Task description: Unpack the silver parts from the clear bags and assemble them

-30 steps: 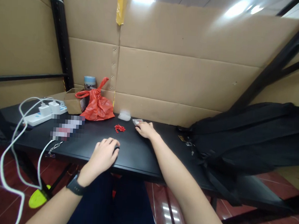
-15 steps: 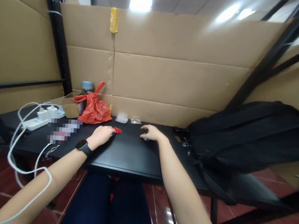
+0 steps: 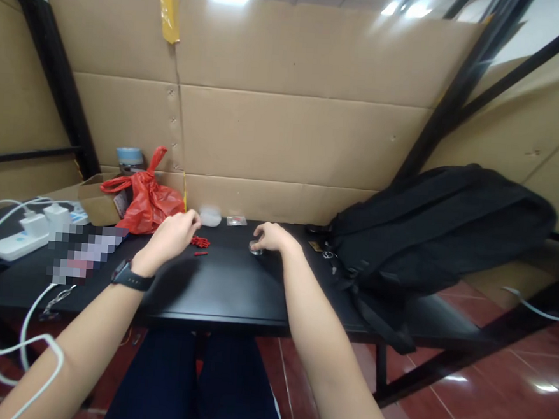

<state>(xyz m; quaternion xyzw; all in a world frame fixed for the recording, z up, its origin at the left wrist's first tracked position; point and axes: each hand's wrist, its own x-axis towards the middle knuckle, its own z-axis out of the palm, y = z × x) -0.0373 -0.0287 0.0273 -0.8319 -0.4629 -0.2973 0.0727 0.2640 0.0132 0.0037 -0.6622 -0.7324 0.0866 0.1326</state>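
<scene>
My left hand (image 3: 175, 235), with a watch (image 3: 131, 276) on its wrist, hovers just left of a small pile of thin red pieces (image 3: 201, 242). Its fingertips are pinched together, and what they hold, if anything, is too small to see. One short red piece (image 3: 200, 253) lies apart in front of the pile. My right hand (image 3: 272, 236) is curled over a small round, shiny clear container (image 3: 255, 250) on the black table (image 3: 225, 295). Thumb and fingers close around its rim, hiding part of it.
A white translucent lump (image 3: 209, 216) and a small clear packet (image 3: 236, 220) lie near the cardboard wall (image 3: 275, 139). On the left are a red plastic bag (image 3: 148, 200), a cardboard box (image 3: 98, 203) and a power strip (image 3: 19, 242) with white cables. A black backpack (image 3: 430, 239) leans at right.
My left hand has lifted off the red pile and moved left; a single red piece now shows in front of the pile. My right hand stays at the round container. The view has shifted.
</scene>
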